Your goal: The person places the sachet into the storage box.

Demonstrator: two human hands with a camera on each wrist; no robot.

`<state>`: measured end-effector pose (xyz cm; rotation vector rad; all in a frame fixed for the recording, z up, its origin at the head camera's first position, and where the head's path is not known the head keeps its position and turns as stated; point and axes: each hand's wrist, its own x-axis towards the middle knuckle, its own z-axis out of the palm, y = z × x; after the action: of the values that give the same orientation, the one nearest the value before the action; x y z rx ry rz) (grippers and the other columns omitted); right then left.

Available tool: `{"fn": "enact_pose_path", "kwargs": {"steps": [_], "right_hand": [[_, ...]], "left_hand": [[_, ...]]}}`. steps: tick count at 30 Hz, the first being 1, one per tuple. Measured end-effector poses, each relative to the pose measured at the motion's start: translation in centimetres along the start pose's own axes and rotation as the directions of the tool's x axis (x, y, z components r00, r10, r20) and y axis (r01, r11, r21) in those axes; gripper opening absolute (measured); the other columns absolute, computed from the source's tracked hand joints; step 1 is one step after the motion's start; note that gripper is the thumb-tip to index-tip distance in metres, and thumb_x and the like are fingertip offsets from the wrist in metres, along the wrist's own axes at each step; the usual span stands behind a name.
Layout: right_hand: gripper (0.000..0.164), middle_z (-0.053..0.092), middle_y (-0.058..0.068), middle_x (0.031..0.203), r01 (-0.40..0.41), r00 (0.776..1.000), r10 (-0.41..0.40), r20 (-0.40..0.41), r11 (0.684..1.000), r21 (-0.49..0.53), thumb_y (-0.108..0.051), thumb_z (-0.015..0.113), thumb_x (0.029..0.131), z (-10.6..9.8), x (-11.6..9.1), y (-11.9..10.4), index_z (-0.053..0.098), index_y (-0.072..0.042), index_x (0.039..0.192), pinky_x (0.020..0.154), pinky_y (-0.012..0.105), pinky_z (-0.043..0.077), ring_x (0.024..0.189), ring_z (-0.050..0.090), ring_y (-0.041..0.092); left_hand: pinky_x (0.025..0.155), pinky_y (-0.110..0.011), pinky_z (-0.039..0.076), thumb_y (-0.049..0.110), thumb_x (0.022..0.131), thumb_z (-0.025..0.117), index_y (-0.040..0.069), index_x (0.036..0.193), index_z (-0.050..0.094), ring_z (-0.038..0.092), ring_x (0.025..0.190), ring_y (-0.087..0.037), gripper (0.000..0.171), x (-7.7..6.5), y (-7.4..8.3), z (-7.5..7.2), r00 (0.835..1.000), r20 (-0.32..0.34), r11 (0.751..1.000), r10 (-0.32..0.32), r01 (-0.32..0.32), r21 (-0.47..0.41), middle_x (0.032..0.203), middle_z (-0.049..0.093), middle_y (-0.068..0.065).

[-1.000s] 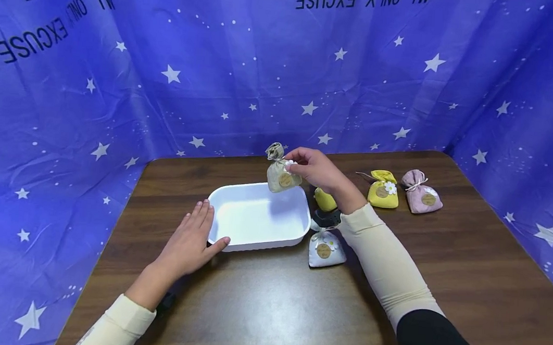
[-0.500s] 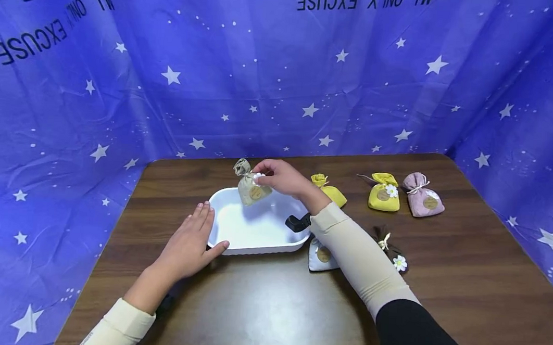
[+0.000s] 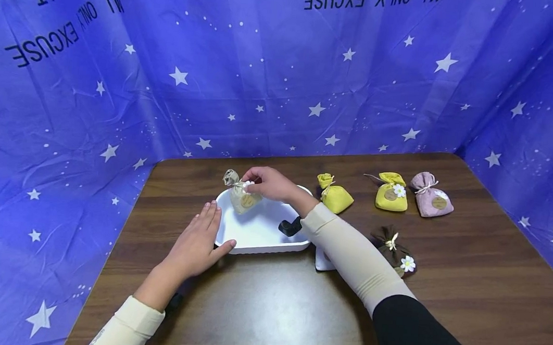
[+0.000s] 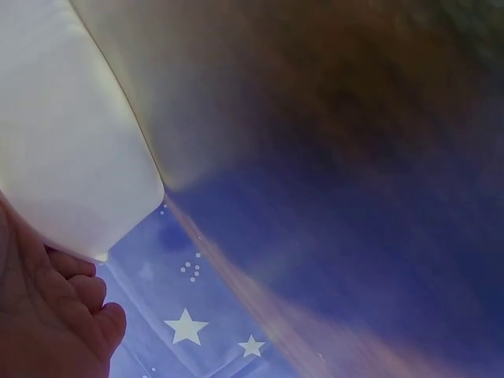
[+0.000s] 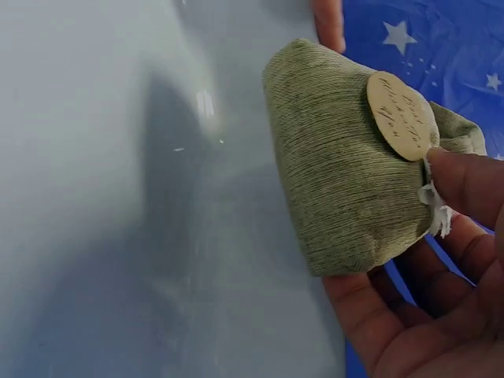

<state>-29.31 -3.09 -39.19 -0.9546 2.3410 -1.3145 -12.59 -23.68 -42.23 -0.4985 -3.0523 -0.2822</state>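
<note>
In the head view my right hand [image 3: 272,185] pinches a sage-green cloth sachet [image 3: 243,201] near its tied neck, over the left part of a white tray [image 3: 263,251]. Up close in the right wrist view, the ribbed green sachet [image 5: 346,157] shows a round tan label, with thumb and fingers around its neck end. My left hand [image 3: 198,241] lies flat with straight fingers against the tray's left end, its thumb at the front rim. The left wrist view shows those fingers [image 4: 87,291] beside the tray's white wall [image 4: 71,134].
Right of the tray lie two yellow sachets [image 3: 337,198] [image 3: 391,198], a pink one [image 3: 432,201] and a dark brown one [image 3: 392,246] with a white flower. A white sachet [image 3: 323,261] is mostly hidden under the right forearm. A starry blue curtain [image 3: 281,79] stands behind the wooden table [image 3: 269,307].
My right hand has carried the green sachet leftward and lower, from above the tray's back right to over its left part. The left hand has stayed at the tray's end.
</note>
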Motion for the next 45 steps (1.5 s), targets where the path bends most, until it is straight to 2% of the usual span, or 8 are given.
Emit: {"fn": "enact_pose_path", "kwargs": {"steps": [6,12,16,22,28,35,41,45], "right_hand": [[0.018,0.066,0.001,0.094,0.037,0.999,-0.039,-0.011,0.993,-0.114,-0.012,0.071,0.091,0.9,0.3,-0.3,0.069,-0.007,0.109,0.076,0.024,0.048,0.087,0.058,0.013],[0.017,0.065,-0.001,0.086,0.110,0.993,-0.118,-0.029,0.973,-0.205,-0.015,0.073,0.090,1.5,0.3,-0.2,0.071,-0.009,0.106,0.071,0.024,0.047,0.079,0.056,0.012],[0.015,0.067,-0.002,0.088,0.153,0.988,-0.155,0.013,0.956,-0.251,-0.015,0.073,0.090,1.8,0.4,0.1,0.071,-0.010,0.104,0.072,0.023,0.048,0.079,0.058,0.010],[0.011,0.069,-0.002,0.091,0.148,0.984,-0.117,0.133,0.956,-0.253,-0.012,0.073,0.091,2.1,0.2,0.2,0.069,-0.010,0.101,0.077,0.021,0.050,0.084,0.062,0.009],[0.018,0.071,0.003,0.101,0.104,0.988,-0.076,0.131,0.969,-0.222,-0.010,0.072,0.090,1.9,0.0,-0.2,0.067,-0.008,0.108,0.085,0.021,0.051,0.095,0.065,0.012],[0.025,0.070,0.008,0.111,0.113,0.988,-0.093,0.125,0.980,-0.163,-0.011,0.072,0.091,0.3,-1.1,-0.9,0.066,-0.003,0.114,0.088,0.022,0.051,0.101,0.067,0.017],[0.029,0.069,0.010,0.113,0.121,0.989,-0.106,0.107,0.982,-0.145,-0.012,0.070,0.092,-2.1,-3.5,-1.3,0.065,-0.001,0.118,0.087,0.024,0.052,0.101,0.066,0.016],[0.028,0.070,0.007,0.108,0.141,0.989,-0.135,0.055,0.982,-0.128,-0.012,0.071,0.092,-4.1,-5.7,-1.9,0.066,0.000,0.117,0.087,0.029,0.052,0.098,0.066,0.016]], "left_hand": [[0.117,-0.054,0.019,0.062,0.098,0.045,-0.012,0.151,0.023,0.010,0.149,-0.039,0.094,0.2,0.0,0.0,1.000,0.000,1.000,0.000,0.000,-0.006,0.161,0.012,-0.027],[0.117,-0.055,0.021,0.061,0.098,0.046,-0.013,0.150,0.024,0.012,0.149,-0.040,0.094,0.2,-0.1,0.1,1.000,-0.013,1.000,0.008,-0.008,0.000,0.160,0.015,-0.029],[0.116,-0.055,0.022,0.059,0.098,0.048,-0.014,0.150,0.025,0.013,0.148,-0.041,0.093,0.1,0.0,0.0,1.000,-0.024,1.000,0.012,-0.012,0.000,0.159,0.016,-0.030],[0.116,-0.055,0.023,0.059,0.098,0.048,-0.014,0.150,0.024,0.014,0.148,-0.042,0.092,0.1,0.2,-0.1,0.999,-0.029,1.000,0.016,-0.015,0.016,0.159,0.016,-0.031],[0.116,-0.055,0.024,0.058,0.098,0.048,-0.014,0.149,0.026,0.015,0.148,-0.042,0.091,0.1,0.2,0.0,0.999,-0.033,1.000,0.012,-0.011,0.022,0.158,0.018,-0.031],[0.116,-0.055,0.023,0.058,0.099,0.047,-0.014,0.150,0.025,0.013,0.148,-0.041,0.091,0.2,0.2,0.3,1.000,-0.020,1.000,0.007,-0.007,0.016,0.159,0.016,-0.030],[0.117,-0.056,0.020,0.060,0.099,0.045,-0.012,0.151,0.024,0.011,0.149,-0.041,0.092,0.3,0.1,0.5,1.000,0.000,1.000,-0.009,0.009,0.013,0.161,0.013,-0.028],[0.117,-0.056,0.019,0.062,0.099,0.043,-0.012,0.152,0.022,0.010,0.149,-0.041,0.093,0.3,0.2,0.4,1.000,0.016,1.000,-0.022,0.022,0.012,0.161,0.011,-0.028]]}}
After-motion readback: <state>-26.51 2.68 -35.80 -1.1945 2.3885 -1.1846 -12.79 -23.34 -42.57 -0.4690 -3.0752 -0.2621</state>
